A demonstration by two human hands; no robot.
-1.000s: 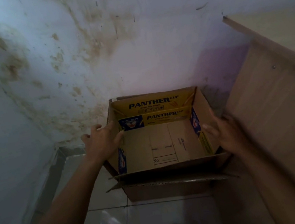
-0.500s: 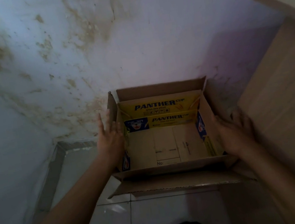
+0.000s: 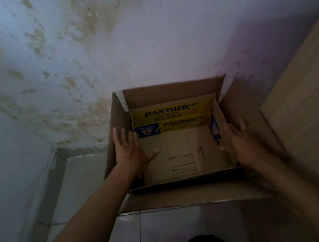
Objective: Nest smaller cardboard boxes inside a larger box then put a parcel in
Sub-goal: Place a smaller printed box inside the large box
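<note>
- Larger box (image 3: 172,91) stands open on the tiled floor (image 3: 92,178) against the stained wall (image 3: 120,43); its flaps splay outward
- Panther box (image 3: 174,116) sits sunk inside it, mouth up, its long axis running left to right between both hands
- Left hand (image 3: 131,152), fingers spread flat, presses that box's left wall; right hand (image 3: 242,142), also open, presses the right wall; both equally near; no parcel shows.

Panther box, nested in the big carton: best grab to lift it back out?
Probably by its two side walls, from above. The Panther box sits open-topped inside the outer carton, so only its upper edges and inner faces are reachable. The left hand and right hand already lie open at those walls; hook fingers over each rim and lift straight up.
</note>
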